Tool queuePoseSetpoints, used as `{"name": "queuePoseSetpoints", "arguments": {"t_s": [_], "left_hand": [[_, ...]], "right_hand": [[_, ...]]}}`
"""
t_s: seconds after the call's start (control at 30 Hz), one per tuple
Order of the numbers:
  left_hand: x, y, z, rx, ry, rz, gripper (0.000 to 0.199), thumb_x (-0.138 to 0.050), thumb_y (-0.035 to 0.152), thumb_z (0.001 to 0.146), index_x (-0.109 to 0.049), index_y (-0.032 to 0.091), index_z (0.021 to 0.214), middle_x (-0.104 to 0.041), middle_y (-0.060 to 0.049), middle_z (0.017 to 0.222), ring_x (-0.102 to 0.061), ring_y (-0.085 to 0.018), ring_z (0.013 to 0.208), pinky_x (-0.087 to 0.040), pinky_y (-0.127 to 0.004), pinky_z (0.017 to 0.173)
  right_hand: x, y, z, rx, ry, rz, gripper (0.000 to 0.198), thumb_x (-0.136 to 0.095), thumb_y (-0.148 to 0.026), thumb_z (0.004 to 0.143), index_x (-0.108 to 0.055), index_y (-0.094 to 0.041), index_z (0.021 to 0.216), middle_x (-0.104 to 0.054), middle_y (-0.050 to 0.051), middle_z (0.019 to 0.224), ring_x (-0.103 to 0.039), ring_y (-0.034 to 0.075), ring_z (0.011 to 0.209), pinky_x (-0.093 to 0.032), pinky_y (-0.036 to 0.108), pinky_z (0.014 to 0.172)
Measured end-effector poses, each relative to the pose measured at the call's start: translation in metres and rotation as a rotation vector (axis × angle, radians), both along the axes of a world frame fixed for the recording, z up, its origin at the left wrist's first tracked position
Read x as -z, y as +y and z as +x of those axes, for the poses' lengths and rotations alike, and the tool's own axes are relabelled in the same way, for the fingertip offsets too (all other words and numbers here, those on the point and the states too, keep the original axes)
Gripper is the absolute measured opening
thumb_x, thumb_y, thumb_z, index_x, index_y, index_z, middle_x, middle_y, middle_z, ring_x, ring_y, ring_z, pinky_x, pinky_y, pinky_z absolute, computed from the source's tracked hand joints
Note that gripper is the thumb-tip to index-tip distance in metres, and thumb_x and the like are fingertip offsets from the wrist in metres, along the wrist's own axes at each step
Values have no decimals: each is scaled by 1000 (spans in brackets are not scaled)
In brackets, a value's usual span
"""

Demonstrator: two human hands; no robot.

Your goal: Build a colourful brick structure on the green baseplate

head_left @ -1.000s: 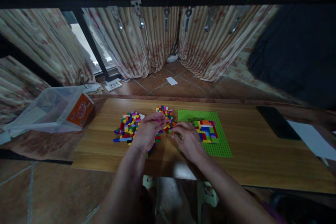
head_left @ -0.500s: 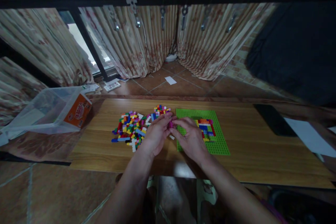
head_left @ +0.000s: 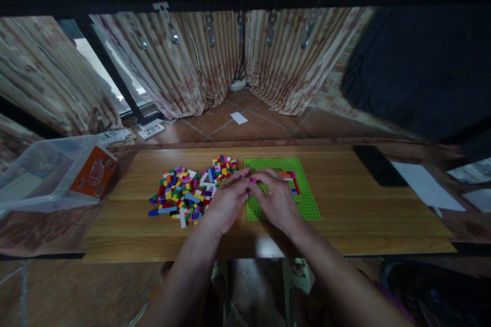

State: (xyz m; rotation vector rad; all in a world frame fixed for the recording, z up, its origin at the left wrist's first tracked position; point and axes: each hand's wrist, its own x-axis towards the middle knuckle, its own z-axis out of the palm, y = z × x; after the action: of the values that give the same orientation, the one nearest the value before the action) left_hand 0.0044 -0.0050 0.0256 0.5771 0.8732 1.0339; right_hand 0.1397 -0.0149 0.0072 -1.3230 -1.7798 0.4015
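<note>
Fingertips of my left hand (head_left: 229,199) and my right hand (head_left: 278,196) meet over the left part of a green baseplate (head_left: 309,204). Between them a small magenta toy brick (head_left: 253,181) shows, mostly covered by the fingers; both hands pinch it. Behind my right hand, an arrangement of coloured bricks (head_left: 294,183) is fixed on the baseplate, partly hidden by that hand. Left of my left hand lies a loose pile of toy bricks (head_left: 180,191) in many colours, with a smaller heap of bricks (head_left: 223,165) joining it at the back.
All this lies on a long wooden board (head_left: 360,219). A dark flat slab (head_left: 378,165) and a white paper sheet (head_left: 427,186) lie at its right end. A clear plastic box (head_left: 49,163) with an orange label stands left. Striped curtains (head_left: 207,71) hang beyond.
The camera view has turned a little to the right, so the scene sits further left. My hands, still together around the magenta brick, are now more over the baseplate.
</note>
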Motion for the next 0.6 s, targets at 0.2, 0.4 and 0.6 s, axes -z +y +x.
{"name": "queuePoseSetpoints", "arguments": {"t_s": [0.2,0.4,0.6], "left_hand": [[-1,1,5,-13,245,101,27,-78,30,68,-72,15,90,-71,-7,94,-65,-16,82,-47,-28,78],[7,1,14,146,403,199,20,-70,29,73,-72,15,87,-68,-2,74,-61,-13,69,-45,-25,68],[17,-4,35,348,541,291,20,-60,27,79,-70,18,94,-65,0,75,-55,-11,63,-42,-23,61]], "right_hand": [[-11,10,49,175,289,-137,27,-55,-41,88,-70,-19,89,-70,4,82,-65,17,73,-49,30,69],[-18,8,106,189,215,-351,35,-56,-49,83,-69,-18,73,-63,1,63,-57,14,60,-43,25,56],[-9,0,122,106,-36,-629,42,-58,-56,77,-66,-17,62,-48,-4,48,-40,10,47,-27,24,45]]}}
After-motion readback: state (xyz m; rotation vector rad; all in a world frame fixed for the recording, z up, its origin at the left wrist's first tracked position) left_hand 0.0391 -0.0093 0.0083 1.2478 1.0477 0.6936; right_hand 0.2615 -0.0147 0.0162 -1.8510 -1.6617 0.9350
